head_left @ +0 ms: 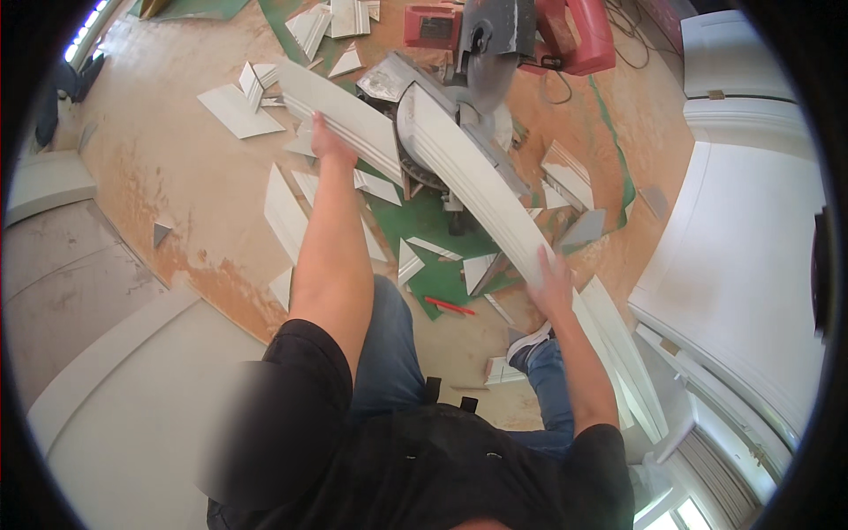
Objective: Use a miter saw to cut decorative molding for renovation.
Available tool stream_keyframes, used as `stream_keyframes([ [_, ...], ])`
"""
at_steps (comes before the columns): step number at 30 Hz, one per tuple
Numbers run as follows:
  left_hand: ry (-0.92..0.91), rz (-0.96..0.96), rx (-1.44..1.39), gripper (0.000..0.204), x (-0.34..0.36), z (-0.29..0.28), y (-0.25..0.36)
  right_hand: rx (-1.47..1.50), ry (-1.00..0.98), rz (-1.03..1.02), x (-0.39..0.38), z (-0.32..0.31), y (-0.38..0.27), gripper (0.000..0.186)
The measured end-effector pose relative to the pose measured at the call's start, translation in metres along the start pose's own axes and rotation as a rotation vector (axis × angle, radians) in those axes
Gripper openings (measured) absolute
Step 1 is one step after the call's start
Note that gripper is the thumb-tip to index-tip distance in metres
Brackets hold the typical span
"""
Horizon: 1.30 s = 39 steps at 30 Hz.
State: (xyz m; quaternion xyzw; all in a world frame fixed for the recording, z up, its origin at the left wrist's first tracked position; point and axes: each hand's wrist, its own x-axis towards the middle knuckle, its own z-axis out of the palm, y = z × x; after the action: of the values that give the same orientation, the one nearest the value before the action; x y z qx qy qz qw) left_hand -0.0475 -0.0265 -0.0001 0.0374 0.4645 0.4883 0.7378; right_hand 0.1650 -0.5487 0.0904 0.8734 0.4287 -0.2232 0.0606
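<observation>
A mitre saw [495,75] with a red handle and a raised round blade stands on the floor in front of me. My left hand [332,143] is closed on the near edge of a short white moulding piece [340,106], left of the saw. That piece has an angled end and ridges along one edge. A long white moulding board [473,181] runs from the saw bed down toward my right side. My right hand [554,284] grips its near part, the thumb on the top face. Part of the saw base is hidden under the board.
White offcuts lie scattered over the floor and a green sheet [402,221]. A red pencil-like stick [449,306] lies near my feet. More long boards [618,353] rest at my right, beside white panels [724,230]. Another person's foot [81,78] shows at the far left.
</observation>
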Motion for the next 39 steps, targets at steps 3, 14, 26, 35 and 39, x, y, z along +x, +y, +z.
stream_keyframes([
  [3,0.014,0.103,0.015,0.059,0.002,0.01,0.001,0.0,0.051,-0.046,0.049,-0.013,-0.045,0.104],
  [14,0.058,0.222,0.709,0.053,-0.047,0.044,-0.045,0.024,0.127,0.043,0.003,0.011,0.007,0.106],
  [26,0.028,0.265,1.372,0.063,-0.045,0.055,-0.062,-0.013,-0.049,0.117,-0.011,0.013,0.039,0.121],
  [35,-0.052,0.397,1.425,0.061,-0.027,0.057,-0.067,-0.031,-0.027,0.126,0.015,0.004,0.03,0.119],
  [39,-0.038,0.431,1.448,0.062,-0.012,0.052,-0.075,-0.028,-0.037,0.128,0.017,0.006,0.035,0.119],
])
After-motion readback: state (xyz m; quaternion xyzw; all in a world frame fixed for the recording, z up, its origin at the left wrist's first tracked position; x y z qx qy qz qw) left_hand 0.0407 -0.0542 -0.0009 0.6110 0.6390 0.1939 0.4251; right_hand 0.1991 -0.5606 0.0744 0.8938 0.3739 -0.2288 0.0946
